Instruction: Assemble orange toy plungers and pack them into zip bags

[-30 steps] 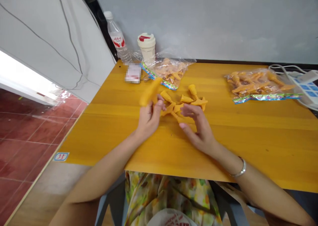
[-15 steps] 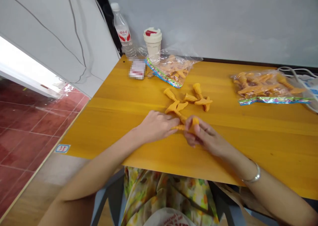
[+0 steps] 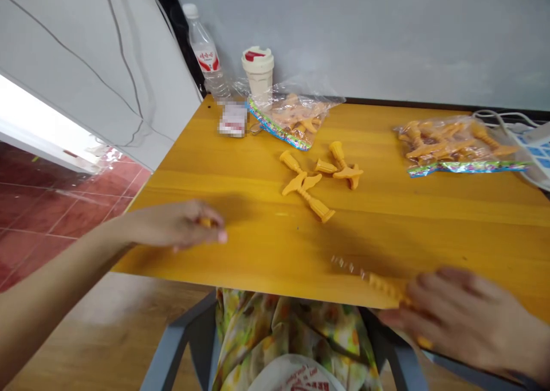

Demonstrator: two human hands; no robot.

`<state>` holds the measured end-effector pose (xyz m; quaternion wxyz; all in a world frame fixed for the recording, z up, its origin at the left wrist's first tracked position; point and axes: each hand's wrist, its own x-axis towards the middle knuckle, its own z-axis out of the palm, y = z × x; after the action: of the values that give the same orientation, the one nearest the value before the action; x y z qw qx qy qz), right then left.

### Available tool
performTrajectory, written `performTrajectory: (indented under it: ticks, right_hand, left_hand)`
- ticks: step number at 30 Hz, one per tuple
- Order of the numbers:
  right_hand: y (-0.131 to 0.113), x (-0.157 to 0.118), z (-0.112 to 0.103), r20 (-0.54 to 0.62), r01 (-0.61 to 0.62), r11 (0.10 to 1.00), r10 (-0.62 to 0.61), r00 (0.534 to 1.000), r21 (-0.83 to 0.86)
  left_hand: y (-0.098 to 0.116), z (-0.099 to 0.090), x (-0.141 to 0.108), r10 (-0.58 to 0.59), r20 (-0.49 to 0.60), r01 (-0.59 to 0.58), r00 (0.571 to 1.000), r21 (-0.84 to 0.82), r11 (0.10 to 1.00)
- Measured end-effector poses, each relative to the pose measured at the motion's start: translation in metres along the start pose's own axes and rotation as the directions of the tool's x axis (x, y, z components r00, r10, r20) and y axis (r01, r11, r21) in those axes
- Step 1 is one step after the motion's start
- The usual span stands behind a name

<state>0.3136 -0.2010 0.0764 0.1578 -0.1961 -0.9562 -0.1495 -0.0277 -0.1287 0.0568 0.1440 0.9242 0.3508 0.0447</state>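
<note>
My right hand (image 3: 459, 316), blurred by motion, is closed around an orange twisted piece (image 3: 384, 288) at the table's front edge on the right. On the left, my left hand (image 3: 189, 225) hovers over the table with its fingers curled, and a bit of orange shows between them. Between the hands lies an orange piece with wings and a fluted end (image 3: 307, 193). Behind it are a short fluted orange piece (image 3: 325, 167) and another orange piece with a cross-shaped end (image 3: 347, 170).
A plastic bag of orange pieces (image 3: 296, 118) lies at the back, near a white cup (image 3: 259, 73), a bottle (image 3: 208, 58) and a small blurred packet (image 3: 233, 119). Another filled bag (image 3: 455, 144) lies at the right, beside white cables (image 3: 502, 116).
My hands have moved apart, the left one to the left, the right one to the right and nearer, carrying the orange twisted piece. The winged piece is now uncovered.
</note>
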Motion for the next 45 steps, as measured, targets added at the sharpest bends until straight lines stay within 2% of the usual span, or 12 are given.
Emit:
performTrajectory:
  ticks: [1, 4, 8, 11, 16, 23, 28, 33, 36, 39, 42, 45]
  right_hand:
    - [0.010, -0.009, 0.004, 0.108, -0.074, 0.997, 0.078, 0.991, -0.035]
    - [0.039, -0.018, 0.032, 0.226, -0.229, 0.966, 0.251, 0.941, -0.121]
    - [0.061, -0.013, 0.071, 0.224, -0.353, 0.924, 0.378, 0.898, -0.145]
    - [0.065, -0.015, 0.079, 0.234, -0.408, 0.899, 0.436, 0.869, -0.161]
    - [0.063, -0.016, 0.076, 0.208, -0.424, 0.891, 0.451, 0.868, -0.163]
    - [0.058, -0.013, 0.069, 0.211, -0.408, 0.897, 0.437, 0.874, -0.168]
    - [0.048, -0.027, 0.055, 0.163, -0.508, 0.856, 0.516, 0.841, -0.093]
    - [0.031, -0.016, 0.053, 0.104, -0.579, 0.766, 0.576, 0.811, 0.280]
    - [0.014, 0.004, 0.054, 0.201, -0.626, 0.531, 0.649, 0.734, 0.571]
    - [-0.006, 0.024, 0.050, 0.496, -0.639, 0.041, 0.593, 0.634, 0.768]
    - [-0.027, 0.039, 0.042, 0.725, -0.567, -0.457, 0.351, 0.592, 0.685]
    - [-0.045, 0.047, 0.036, 0.790, -0.494, -0.663, 0.255, 0.557, 0.562]
  left_hand:
    - [-0.009, 0.003, 0.005, -0.020, -0.034, 0.021, 0.999, 0.030, 0.999]
    - [-0.034, 0.008, 0.016, -0.083, -0.136, 0.100, 0.987, 0.122, 0.988]
    - [-0.064, 0.019, 0.021, -0.121, -0.205, 0.174, 0.971, 0.262, 0.949]
    - [-0.071, 0.027, 0.022, -0.082, -0.210, 0.146, 0.974, 0.311, 0.939]
    - [-0.035, 0.032, 0.032, -0.011, -0.314, 0.130, 0.949, 0.360, 0.924]
    - [0.024, 0.049, 0.069, 0.027, -0.221, 0.042, 0.975, 0.302, 0.952]
    - [0.035, 0.048, 0.036, -0.106, -0.185, 0.159, 0.977, 0.303, 0.940]
    - [0.039, 0.052, -0.007, -0.194, -0.156, 0.236, 0.968, 0.322, 0.917]
    - [0.044, 0.054, -0.023, -0.019, -0.182, 0.080, 0.983, 0.332, 0.940]
    - [0.053, 0.057, -0.034, 0.221, -0.224, -0.132, 0.949, 0.353, 0.926]
    - [0.059, 0.061, -0.040, 0.312, -0.267, -0.192, 0.912, 0.394, 0.899]
    - [0.065, 0.062, -0.041, 0.316, -0.315, -0.199, 0.895, 0.353, 0.914]
